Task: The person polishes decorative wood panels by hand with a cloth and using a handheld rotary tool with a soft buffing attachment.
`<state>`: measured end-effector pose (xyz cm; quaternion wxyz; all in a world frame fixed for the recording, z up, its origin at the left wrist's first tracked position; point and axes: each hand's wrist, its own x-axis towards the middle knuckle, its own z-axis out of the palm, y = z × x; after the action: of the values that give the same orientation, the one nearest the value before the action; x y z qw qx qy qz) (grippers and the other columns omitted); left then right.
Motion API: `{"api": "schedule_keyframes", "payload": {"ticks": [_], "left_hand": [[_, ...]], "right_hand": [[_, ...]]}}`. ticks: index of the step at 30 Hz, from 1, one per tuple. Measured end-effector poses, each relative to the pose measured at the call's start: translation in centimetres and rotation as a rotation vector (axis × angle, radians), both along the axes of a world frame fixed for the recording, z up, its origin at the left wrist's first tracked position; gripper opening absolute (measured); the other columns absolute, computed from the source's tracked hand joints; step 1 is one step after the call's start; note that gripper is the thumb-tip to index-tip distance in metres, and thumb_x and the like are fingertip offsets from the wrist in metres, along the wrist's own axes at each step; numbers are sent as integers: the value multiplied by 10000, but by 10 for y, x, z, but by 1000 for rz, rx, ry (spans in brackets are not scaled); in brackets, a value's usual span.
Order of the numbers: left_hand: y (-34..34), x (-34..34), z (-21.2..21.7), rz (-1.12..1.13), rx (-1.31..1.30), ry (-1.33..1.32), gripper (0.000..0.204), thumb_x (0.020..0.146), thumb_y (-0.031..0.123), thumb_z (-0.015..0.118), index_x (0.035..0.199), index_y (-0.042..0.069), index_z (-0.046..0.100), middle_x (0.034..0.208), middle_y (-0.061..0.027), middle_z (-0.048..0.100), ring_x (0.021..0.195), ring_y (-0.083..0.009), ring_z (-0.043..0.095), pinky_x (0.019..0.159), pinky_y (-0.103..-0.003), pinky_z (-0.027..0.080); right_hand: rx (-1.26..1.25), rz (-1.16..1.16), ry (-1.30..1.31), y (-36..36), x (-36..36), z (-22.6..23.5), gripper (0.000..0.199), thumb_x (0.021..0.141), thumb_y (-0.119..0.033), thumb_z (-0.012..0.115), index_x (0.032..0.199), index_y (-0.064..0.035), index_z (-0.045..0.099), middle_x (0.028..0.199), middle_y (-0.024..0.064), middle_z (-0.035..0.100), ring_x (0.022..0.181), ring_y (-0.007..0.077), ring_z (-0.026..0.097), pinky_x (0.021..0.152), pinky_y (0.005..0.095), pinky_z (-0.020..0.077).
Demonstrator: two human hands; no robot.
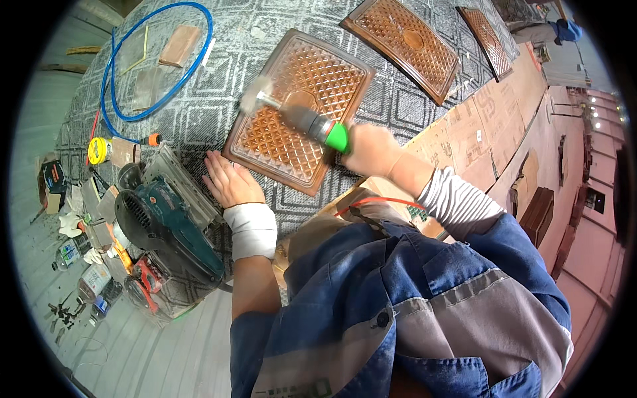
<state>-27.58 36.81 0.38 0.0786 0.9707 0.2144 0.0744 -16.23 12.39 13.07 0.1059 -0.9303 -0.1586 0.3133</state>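
A brown carved wooden panel (345, 76) with a raised diamond pattern and an oval centre lies on the grey patterned cloth in front of me. My right hand (373, 149) grips the green end of a straight rotary tool (312, 125) with a dark body. Its pale head is smeared by motion over the panel's left part, so I cannot tell its exact shape. At the panel's near left corner, my left hand (232, 180) lies flat with fingers spread, against or just beside the edge. White bands cover both wrists.
Two more carved panels, one in the middle (411, 40) and one farther right (488, 43), lie beyond. A teal belt sander (169, 222) stands left of my left hand. A blue hose (211, 33) loops at far left. Cardboard (474, 129) covers the right edge. Bottles (93, 282) sit lower left.
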Motion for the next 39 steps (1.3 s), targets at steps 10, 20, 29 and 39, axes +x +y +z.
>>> {"api": "schedule_keyframes", "payload": {"ticks": [10,20,29,39], "left_hand": [[3,-1,2,-5,-47,-16,560,1074,285,326,1523,-49,336,1614,-167,322,1506,-302,281,1236,-506,193],[0,-2,4,-67,1,-50,551,1053,352,430,1554,128,370,1599,-146,348,1482,-313,335,1195,-587,257],[-1,0,6,-218,-21,-116,550,1025,366,541,1545,255,400,1617,-75,335,1447,-304,390,1185,-580,306],[-1,-2,5,-195,-68,-86,529,1068,480,364,1561,289,380,1639,-44,303,1455,-314,375,1202,-561,285]], "right_hand": [[59,-127,-45,-15,21,-10,408,766,-198,682,1083,35,574,871,273,700,845,422,706,750,474,580],[36,-50,188,-54,-34,10,414,764,-215,700,1105,-12,578,865,244,704,834,416,706,778,479,565],[7,-244,12,-134,-49,-2,429,725,-178,727,1093,-20,572,805,261,673,811,440,679,720,498,543],[2,-274,-68,-159,-17,-7,355,762,-191,659,1077,-45,588,906,228,706,900,416,691,786,495,547]]}}
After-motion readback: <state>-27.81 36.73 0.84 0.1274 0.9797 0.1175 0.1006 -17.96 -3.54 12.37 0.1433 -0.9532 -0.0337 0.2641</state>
